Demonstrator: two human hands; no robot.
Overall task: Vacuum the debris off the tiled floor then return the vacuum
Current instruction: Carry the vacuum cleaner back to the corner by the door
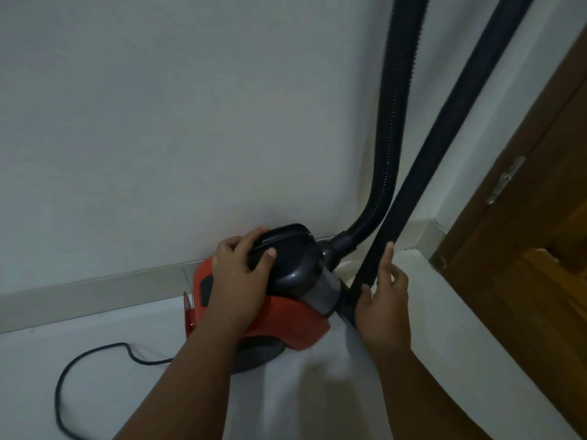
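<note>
A red and dark grey canister vacuum (295, 319) sits on the pale tiled floor (95, 360) against a white wall. My left hand (239, 277) grips the black handle on top of its body. A ribbed black hose (390, 138) rises from the front of the canister and leaves the top of the view. Beside it a straight black wand (444, 128) leans up to the right. My right hand (386, 300) rests against the wand's lower end, thumb on one side, fingers loosely spread along the other.
A black power cord (79, 360) loops over the floor at the lower left. A grey skirting strip (95, 293) runs along the wall's foot. A brown wooden door (540, 217) with a metal hinge stands at the right, past a wall corner.
</note>
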